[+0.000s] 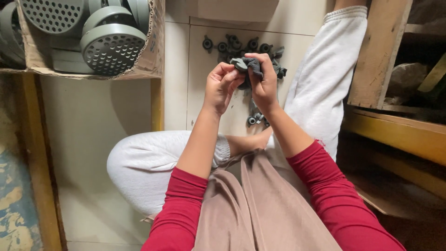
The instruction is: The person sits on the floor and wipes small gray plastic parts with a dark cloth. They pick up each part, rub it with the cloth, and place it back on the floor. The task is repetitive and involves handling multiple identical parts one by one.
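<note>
The person sits on a pale tiled floor [102, 121], one leg in light grey sweatpants [320, 79] stretched out ahead and the other folded in, with a bare foot [253, 139] showing between the forearms. A tan cloth [260, 204] drapes over the lap, and the red sleeves [179, 209] are pushed up above the elbows.

Up at the far left stands a worn cardboard box [153, 51] with a ragged edge, packed with round grey-green plastic discs [111, 49], each face dotted with rows of small holes. On the right a rough wooden pallet board [378, 51] leans above a yellowed timber frame [395, 132].

Straight ahead, on the tile, lies a scatter of small dark grey fittings [232, 45], rounded and ring-like, set in a loose row; a couple more fittings [255, 120] lie nearer, just beyond the foot.

Both hands are raised above that row, close together. The left hand [222, 88] has its fingertips drawn together, pinching the edge of a small dark grey piece [248, 65], soft and crumpled in look, like rubber. The right hand [264, 81] curls over the same piece from the other side, thumb and fingers pressed onto it. The piece hangs between the two hands, off the floor, and partly hides the fittings behind it.
</note>
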